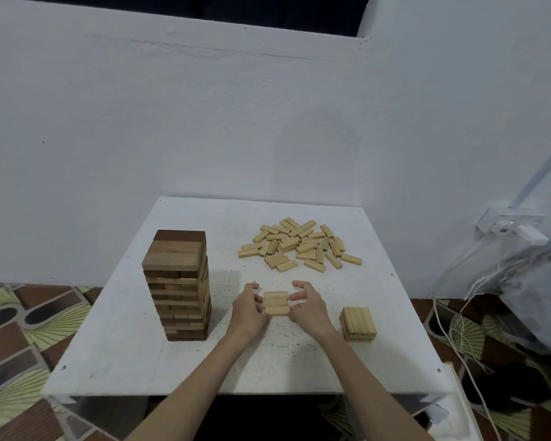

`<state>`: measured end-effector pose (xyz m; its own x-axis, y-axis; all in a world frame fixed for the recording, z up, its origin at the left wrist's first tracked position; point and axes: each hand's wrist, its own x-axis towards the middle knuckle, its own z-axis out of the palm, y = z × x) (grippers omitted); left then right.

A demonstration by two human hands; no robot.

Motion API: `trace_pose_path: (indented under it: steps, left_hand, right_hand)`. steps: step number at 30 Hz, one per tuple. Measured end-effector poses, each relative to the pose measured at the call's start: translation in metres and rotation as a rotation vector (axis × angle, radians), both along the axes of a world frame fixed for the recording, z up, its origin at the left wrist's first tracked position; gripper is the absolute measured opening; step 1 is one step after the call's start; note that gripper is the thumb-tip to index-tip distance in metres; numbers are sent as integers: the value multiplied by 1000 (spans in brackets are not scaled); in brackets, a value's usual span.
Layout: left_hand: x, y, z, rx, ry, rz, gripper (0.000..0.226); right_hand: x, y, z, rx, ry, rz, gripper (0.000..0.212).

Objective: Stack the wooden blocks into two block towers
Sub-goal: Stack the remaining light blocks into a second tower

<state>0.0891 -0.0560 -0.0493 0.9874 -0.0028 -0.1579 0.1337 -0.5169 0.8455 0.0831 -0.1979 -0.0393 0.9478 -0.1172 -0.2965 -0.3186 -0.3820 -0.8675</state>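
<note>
Three light wooden blocks [276, 303] lie side by side as a flat row on the white table [115, 354], near its middle front. My left hand [248, 308] touches the row's left ends with curled fingers, and my right hand [306, 305] touches its right ends the same way. A tall tower of darker blocks [178, 288] stands at the left. A low stack of light blocks [358, 324] sits at the right front. Several loose light blocks [299, 246] lie in a heap at the back right.
A white wall rises behind the table. A socket with a plug [512, 227] and trailing cables [449, 313] hang at the right, beside a grey bundle [535, 281]. Patterned floor tiles surround the table.
</note>
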Motion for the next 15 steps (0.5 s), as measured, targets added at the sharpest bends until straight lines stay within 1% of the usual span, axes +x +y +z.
trace_pose_path:
  steps: [6, 11, 15]
  left_hand:
    - [1, -2, 1, -15, 4, 10, 61]
    - [1, -1, 1, -21, -4, 29, 62]
    - [1, -1, 1, -26, -2, 38, 61]
  right_hand:
    - [1, 3, -3, -26, -24, -22, 56]
    - [2, 4, -4, -48, -47, -83, 52]
    - [4, 4, -4, -58, -63, -77, 52]
